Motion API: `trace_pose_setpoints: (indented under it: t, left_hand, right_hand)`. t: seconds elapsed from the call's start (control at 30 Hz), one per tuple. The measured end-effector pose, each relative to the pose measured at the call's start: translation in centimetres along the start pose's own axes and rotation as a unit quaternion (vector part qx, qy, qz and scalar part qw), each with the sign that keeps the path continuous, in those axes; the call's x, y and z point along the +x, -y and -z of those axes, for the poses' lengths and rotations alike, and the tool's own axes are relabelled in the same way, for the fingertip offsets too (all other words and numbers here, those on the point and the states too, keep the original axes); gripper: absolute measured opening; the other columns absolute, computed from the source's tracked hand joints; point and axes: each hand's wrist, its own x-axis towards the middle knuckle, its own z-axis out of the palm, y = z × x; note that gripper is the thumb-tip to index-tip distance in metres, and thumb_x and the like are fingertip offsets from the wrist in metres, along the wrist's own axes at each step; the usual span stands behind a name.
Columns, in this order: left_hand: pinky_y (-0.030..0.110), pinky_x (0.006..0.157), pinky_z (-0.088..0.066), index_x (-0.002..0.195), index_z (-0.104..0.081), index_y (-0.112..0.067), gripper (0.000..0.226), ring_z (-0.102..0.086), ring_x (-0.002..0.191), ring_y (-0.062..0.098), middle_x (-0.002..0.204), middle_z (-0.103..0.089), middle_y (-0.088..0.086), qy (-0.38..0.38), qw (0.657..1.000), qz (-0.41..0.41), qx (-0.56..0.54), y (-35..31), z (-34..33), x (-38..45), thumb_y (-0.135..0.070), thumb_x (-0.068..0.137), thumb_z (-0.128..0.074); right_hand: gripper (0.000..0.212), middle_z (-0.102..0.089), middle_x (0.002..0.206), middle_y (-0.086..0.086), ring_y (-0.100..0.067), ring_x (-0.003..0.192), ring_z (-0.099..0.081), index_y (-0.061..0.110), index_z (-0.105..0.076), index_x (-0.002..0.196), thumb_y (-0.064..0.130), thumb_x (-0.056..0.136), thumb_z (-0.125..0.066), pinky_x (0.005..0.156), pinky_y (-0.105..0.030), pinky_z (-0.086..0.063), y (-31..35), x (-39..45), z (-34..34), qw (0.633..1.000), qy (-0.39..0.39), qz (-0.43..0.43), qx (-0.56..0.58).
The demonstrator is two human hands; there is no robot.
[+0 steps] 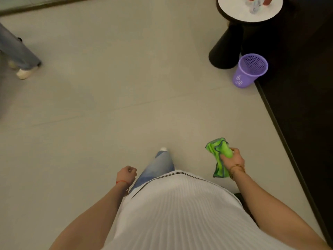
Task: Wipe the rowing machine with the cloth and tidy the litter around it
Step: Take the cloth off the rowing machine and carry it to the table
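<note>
Your right hand point(234, 158), at about four o'clock in the view, has its grip clamped around the bunched green cloth point(219, 156), which hangs below the fist and sticks out above it. Your left hand point(127, 175), at about seven o'clock, has its fingers curled together and carries nothing. A red cord point(122, 181) circles the left wrist and a gold bangle point(237, 167) the right. The rowing machine does not show in this view. At two o'clock a purple perforated bin point(249, 71) stands on the pale floor point(126, 87), just beside the dark base of a round white-topped bench point(234, 8). At ten o'clock another person's trouser leg and light shoe point(23, 73) are visible.
</note>
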Motion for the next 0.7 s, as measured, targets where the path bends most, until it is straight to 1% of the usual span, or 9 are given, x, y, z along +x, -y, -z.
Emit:
trace_pose_setpoints:
  t: [0.17,0.23,0.27,0.33,0.4,0.5,0.57,0.63,0.7]
  left_hand:
    - [0.031,0.093,-0.045,0.111,-0.068,-0.002,0.028,-0.060,0.113,0.032,0.116,-0.068,0.018,0.020,0.997,0.025,0.070,-7.0,1.5,5.9,-0.016,0.092,-0.052]
    - [0.032,0.094,-0.044,0.113,-0.067,-0.002,0.029,-0.059,0.116,0.033,0.120,-0.066,0.018,0.025,0.996,0.027,0.079,-10.9,2.3,9.0,-0.016,0.092,-0.053]
    - [0.032,0.094,-0.044,0.114,-0.066,-0.002,0.029,-0.058,0.116,0.033,0.121,-0.066,0.019,0.027,0.996,0.026,0.084,-13.2,2.8,10.5,-0.015,0.093,-0.053]
    - [0.033,0.093,-0.045,0.113,-0.066,-0.001,0.028,-0.058,0.116,0.034,0.120,-0.065,0.019,0.023,0.996,0.019,0.085,-18.2,4.0,13.2,-0.014,0.092,-0.053]
    - [0.033,0.094,-0.044,0.113,-0.067,-0.001,0.028,-0.058,0.116,0.033,0.120,-0.066,0.019,0.026,0.996,0.001,0.086,-23.8,5.1,16.0,-0.014,0.092,-0.054]
    - [0.034,0.095,-0.050,0.105,-0.070,-0.001,0.025,-0.065,0.106,0.032,0.106,-0.072,0.019,0.033,0.996,-0.025,0.085,-32.1,6.6,20.2,-0.015,0.091,-0.054]
    - [0.040,0.092,-0.053,0.098,-0.070,-0.004,0.022,-0.069,0.095,0.032,0.096,-0.074,0.017,0.034,0.995,-0.050,0.079,-37.7,7.2,22.6,-0.015,0.089,-0.053]
    - [0.039,0.090,-0.054,0.098,-0.070,-0.007,0.022,-0.069,0.091,0.032,0.094,-0.075,0.014,0.034,0.992,-0.087,0.089,-43.9,7.5,24.5,-0.017,0.089,-0.052]
    - [0.038,0.089,-0.054,0.098,-0.069,-0.007,0.022,-0.069,0.091,0.031,0.094,-0.074,0.013,0.040,0.987,-0.123,0.099,-50.0,7.3,26.6,-0.017,0.089,-0.051]
  right_hand:
    - [0.053,-0.061,0.118,-0.020,-0.038,0.107,-0.057,0.016,-0.049,0.126,0.026,0.079,-0.070,0.088,-0.036,-0.045,7.2,7.2,-0.1,1.000,0.016,0.002,-0.012]
    - [0.063,-0.061,0.117,-0.020,-0.038,0.107,-0.057,0.016,-0.049,0.126,0.036,0.070,-0.071,0.089,-0.036,-0.045,9.8,9.7,-0.2,1.000,0.027,-0.013,-0.008]
    - [0.071,-0.061,0.117,-0.020,-0.037,0.107,-0.058,0.016,-0.049,0.126,0.042,0.062,-0.067,0.088,-0.035,-0.045,11.0,11.0,-0.1,0.999,0.028,-0.025,-0.006]
    - [0.079,-0.062,0.117,-0.020,-0.037,0.107,-0.058,0.016,-0.050,0.125,0.045,0.052,-0.057,0.088,-0.034,-0.045,13.4,13.3,0.1,0.998,0.029,-0.049,0.005]
    - [0.079,-0.062,0.117,-0.021,-0.038,0.108,-0.058,0.016,-0.051,0.124,0.045,0.050,-0.055,0.089,-0.035,-0.044,15.3,15.4,0.4,0.997,0.027,-0.072,0.024]
    - [0.078,-0.063,0.117,-0.022,-0.039,0.109,-0.058,0.014,-0.051,0.122,0.047,0.052,-0.053,0.090,-0.036,-0.044,18.5,17.8,1.4,0.993,0.018,-0.111,0.045]
    - [0.078,-0.062,0.118,-0.024,-0.039,0.110,-0.057,0.011,-0.051,0.122,0.046,0.053,-0.052,0.088,-0.035,-0.042,20.7,19.4,2.2,0.988,-0.004,-0.138,0.070]
    - [0.077,-0.061,0.119,-0.024,-0.040,0.112,-0.056,0.009,-0.051,0.123,0.046,0.055,-0.053,0.088,-0.034,-0.041,22.9,21.4,2.9,0.982,-0.021,-0.158,0.100]
    - [0.071,-0.059,0.121,-0.025,-0.041,0.113,-0.054,0.007,-0.050,0.124,0.047,0.067,-0.061,0.089,-0.035,-0.041,24.9,23.9,3.6,0.977,-0.012,-0.176,0.116]
